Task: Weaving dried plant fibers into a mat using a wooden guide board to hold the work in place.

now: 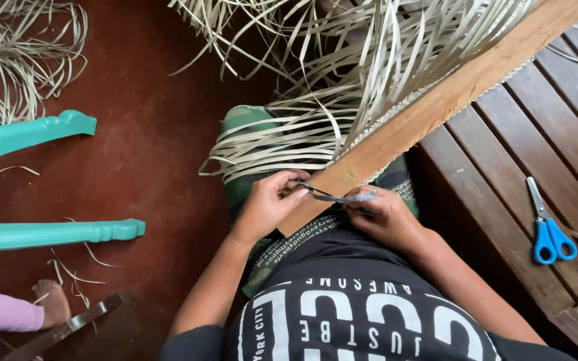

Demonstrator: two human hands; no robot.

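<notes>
Both hands are pinching one palm-leaf strip [334, 196] at the wooden plank [436, 107]: left hand [269, 204], right hand [382, 215]; it needs careful threading next.

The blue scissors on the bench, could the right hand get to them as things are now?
Probably yes: the blue scissors lie uncovered on the slatted bench, on the right hand's side, though it pinches a strip.

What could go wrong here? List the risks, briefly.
1. The thin strip pinched between the left hand and right hand may snap or cut fingers if pulled hard.
2. The loose strips hanging off the wooden plank could tangle.
3. The blue-handled scissors might get knocked off the slatted bench.
</notes>
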